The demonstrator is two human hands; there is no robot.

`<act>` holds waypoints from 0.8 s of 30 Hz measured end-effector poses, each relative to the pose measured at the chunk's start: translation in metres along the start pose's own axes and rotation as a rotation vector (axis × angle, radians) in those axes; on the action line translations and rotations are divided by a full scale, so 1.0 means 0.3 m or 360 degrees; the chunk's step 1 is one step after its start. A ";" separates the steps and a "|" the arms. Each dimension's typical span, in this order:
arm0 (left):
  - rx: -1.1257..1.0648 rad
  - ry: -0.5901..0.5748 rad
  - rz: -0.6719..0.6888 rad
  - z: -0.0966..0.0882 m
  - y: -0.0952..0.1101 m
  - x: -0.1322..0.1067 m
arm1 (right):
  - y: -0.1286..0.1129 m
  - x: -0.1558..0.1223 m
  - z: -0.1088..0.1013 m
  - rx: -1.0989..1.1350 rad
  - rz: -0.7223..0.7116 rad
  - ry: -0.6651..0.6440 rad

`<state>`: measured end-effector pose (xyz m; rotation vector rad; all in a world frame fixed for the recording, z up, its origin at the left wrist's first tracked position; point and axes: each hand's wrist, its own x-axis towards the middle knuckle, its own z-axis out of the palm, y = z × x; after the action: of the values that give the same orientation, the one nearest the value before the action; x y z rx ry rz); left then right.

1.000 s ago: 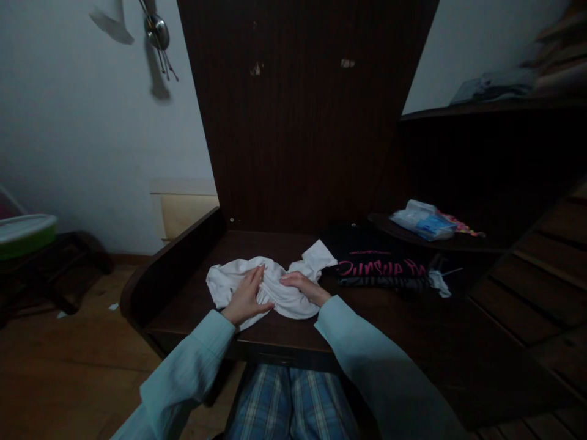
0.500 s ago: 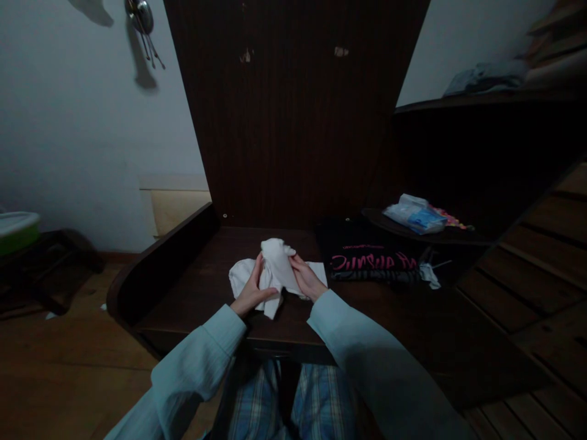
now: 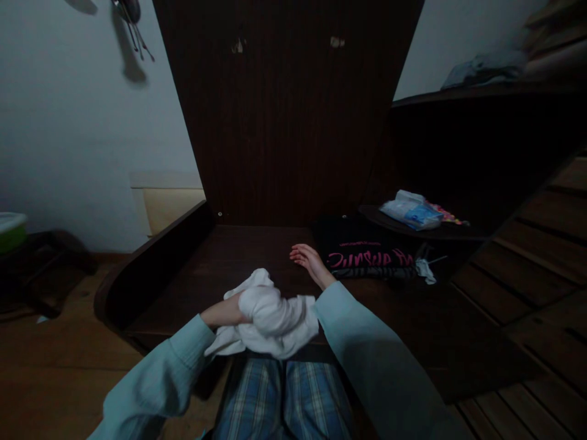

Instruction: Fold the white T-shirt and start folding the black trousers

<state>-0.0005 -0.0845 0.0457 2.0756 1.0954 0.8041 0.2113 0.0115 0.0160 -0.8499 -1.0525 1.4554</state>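
Note:
My left hand (image 3: 225, 311) is closed on a bunched white cloth (image 3: 268, 318), which it holds just above the near edge of the dark wooden surface (image 3: 220, 269), over my lap. Most of its fingers are hidden by the cloth. My right hand (image 3: 308, 260) rests farther out on the wood, palm down with its fingers loosely apart and nothing in it. Just right of that hand lies a folded black shirt with pink lettering (image 3: 367, 253).
A tall dark wooden panel (image 3: 284, 110) rises behind the surface. A raised curved rim (image 3: 147, 269) borders the left side. On a small shelf at the right lies a blue and white packet (image 3: 410, 211). Wooden slats (image 3: 527, 275) run along the right.
Both hands were gathering the white cloth on the wood. Now my left hand has pulled the bundled cloth back toward my lap, and my right hand has let go and moved forward.

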 end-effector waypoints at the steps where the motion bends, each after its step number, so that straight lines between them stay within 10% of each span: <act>1: -0.0056 -0.0264 0.0047 -0.012 0.029 -0.010 | 0.005 0.003 0.003 -0.0055 0.0033 -0.0013; 3: -0.0189 -0.0954 0.0173 -0.037 0.075 -0.006 | 0.023 0.003 0.015 -0.0141 0.0114 -0.0092; 5: -0.0182 -0.1164 0.0243 -0.069 0.082 0.028 | 0.041 0.002 0.026 -0.0135 0.0132 -0.0126; 7: 0.0020 -0.0786 0.0203 -0.111 0.037 0.079 | 0.052 0.004 0.026 -0.0038 0.0105 -0.0096; 11: 0.0968 0.0880 -0.0303 -0.188 -0.137 0.154 | 0.056 0.014 0.004 0.0146 0.0063 0.0056; 13: 0.1225 0.1207 -0.0432 -0.191 -0.213 0.163 | 0.056 0.018 -0.003 0.0147 0.0058 0.0056; 19: 0.1203 0.0306 0.0065 -0.101 -0.327 0.174 | 0.078 0.029 -0.002 -0.0030 0.0005 -0.0002; 24: 0.1050 0.0248 -0.0146 -0.099 -0.372 0.196 | 0.074 0.007 0.041 -0.0847 -0.0418 0.0110</act>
<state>-0.0473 0.0229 -0.0098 2.4896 1.7032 0.6150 0.1918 0.0115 -0.0005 -1.0757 -1.4679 0.9283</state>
